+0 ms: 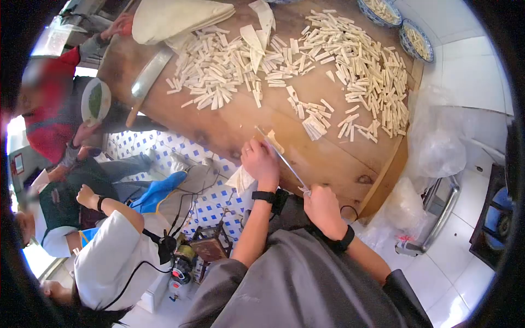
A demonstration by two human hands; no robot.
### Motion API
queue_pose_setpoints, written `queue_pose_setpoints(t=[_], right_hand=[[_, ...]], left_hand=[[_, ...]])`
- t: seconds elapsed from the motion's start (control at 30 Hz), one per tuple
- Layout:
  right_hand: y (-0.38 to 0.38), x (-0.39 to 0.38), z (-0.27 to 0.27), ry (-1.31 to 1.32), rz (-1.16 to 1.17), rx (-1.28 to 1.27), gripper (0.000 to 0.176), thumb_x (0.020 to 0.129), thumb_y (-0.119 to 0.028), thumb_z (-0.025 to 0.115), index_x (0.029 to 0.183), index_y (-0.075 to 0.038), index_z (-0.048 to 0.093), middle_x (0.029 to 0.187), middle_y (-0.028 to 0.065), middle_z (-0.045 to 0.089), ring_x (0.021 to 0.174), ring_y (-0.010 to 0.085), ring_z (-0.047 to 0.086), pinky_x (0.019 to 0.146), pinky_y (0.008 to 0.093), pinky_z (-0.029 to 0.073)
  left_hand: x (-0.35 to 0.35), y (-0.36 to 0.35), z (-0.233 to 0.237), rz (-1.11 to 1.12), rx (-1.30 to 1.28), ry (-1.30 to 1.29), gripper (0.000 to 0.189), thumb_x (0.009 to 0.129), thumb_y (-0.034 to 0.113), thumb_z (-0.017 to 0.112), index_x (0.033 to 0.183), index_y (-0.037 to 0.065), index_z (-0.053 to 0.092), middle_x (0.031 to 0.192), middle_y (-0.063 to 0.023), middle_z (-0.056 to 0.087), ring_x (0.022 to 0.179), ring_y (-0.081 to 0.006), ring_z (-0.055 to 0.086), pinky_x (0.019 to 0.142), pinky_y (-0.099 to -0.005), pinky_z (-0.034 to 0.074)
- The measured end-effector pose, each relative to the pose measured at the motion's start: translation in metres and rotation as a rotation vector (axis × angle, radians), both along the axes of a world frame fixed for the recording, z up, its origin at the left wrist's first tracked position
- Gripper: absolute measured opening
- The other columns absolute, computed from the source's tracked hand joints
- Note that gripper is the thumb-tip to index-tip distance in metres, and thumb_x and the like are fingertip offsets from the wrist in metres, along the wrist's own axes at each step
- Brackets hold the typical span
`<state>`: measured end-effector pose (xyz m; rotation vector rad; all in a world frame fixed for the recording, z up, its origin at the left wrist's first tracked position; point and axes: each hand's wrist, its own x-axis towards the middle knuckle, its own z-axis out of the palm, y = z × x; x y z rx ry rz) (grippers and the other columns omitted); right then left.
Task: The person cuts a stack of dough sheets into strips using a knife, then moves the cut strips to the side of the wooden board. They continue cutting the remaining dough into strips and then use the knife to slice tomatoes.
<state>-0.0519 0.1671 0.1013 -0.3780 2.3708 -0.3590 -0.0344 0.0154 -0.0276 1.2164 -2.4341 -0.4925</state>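
At the near edge of the wooden table, my right hand (324,210) is wrapped round the handle of a knife, whose thin blade (287,162) points up and left over the board. My left hand (260,161) lies just left of the blade, fingers bent over a pale dough sheet (240,180) that sticks out below it over the table edge. Against the far side of the blade lies a narrow dough piece (276,141). Cut dough strips (314,123) form a small cluster beyond, with larger piles of dough strips (355,60) farther back.
A folded dough sheet stack (180,19) and a cleaver (150,74) lie at the table's left. Patterned bowls (416,41) hold strips at the back right. Another person holds a bowl of greens (95,101); more people stand left. Plastic bags (437,153) hang right.
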Motion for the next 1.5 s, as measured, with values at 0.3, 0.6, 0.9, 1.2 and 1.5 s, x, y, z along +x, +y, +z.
queue_pose_setpoints(t=[0.3,0.6,0.9,1.2,1.5], right_hand=[[-0.013,-0.025,0.011,-0.086,0.088,0.112,0.025,0.085,-0.017,0.061,0.081,0.008,0.065,0.081,0.032,0.064,0.08,0.0485,0.065,0.071,0.0531,0.054],[-0.032,-0.058,0.017,-0.241,0.14,0.125,0.031,0.087,-0.018,0.06,0.085,0.014,0.061,0.079,0.0372,0.059,0.08,0.05,0.062,0.07,0.0516,0.051],[-0.075,-0.068,0.014,-0.215,0.249,0.208,0.025,0.086,-0.015,0.06,0.083,0.009,0.065,0.081,0.0326,0.063,0.079,0.0496,0.063,0.07,0.052,0.053],[-0.068,-0.053,-0.036,-0.135,0.189,0.104,0.024,0.083,-0.014,0.063,0.08,0.01,0.062,0.08,0.0319,0.062,0.08,0.0487,0.061,0.072,0.0517,0.05],[-0.068,-0.037,-0.091,0.01,0.17,0.042,0.014,0.077,-0.011,0.063,0.074,0.003,0.062,0.074,0.0266,0.063,0.072,0.0437,0.063,0.066,0.0509,0.051]], left_hand=[[-0.003,-0.005,-0.001,-0.038,-0.098,0.123,0.021,0.078,0.005,0.066,0.069,0.004,0.047,0.071,-0.0136,0.049,0.069,-0.0326,0.053,0.059,-0.0431,0.044],[-0.004,-0.009,-0.001,-0.05,-0.081,0.146,0.022,0.077,0.005,0.067,0.067,0.005,0.047,0.069,-0.012,0.048,0.066,-0.0302,0.052,0.055,-0.0424,0.044],[-0.005,-0.013,-0.004,-0.016,-0.002,0.101,0.023,0.077,0.007,0.067,0.067,0.005,0.047,0.069,-0.0118,0.047,0.066,-0.0299,0.052,0.056,-0.0415,0.044],[-0.004,-0.012,-0.006,-0.025,0.036,0.117,0.025,0.078,0.004,0.066,0.068,0.004,0.044,0.068,-0.0121,0.045,0.064,-0.0308,0.05,0.054,-0.0424,0.041],[-0.005,-0.013,0.0,-0.05,0.07,0.117,0.021,0.077,0.002,0.066,0.069,0.003,0.046,0.069,-0.0132,0.046,0.066,-0.0335,0.051,0.057,-0.0435,0.042]])
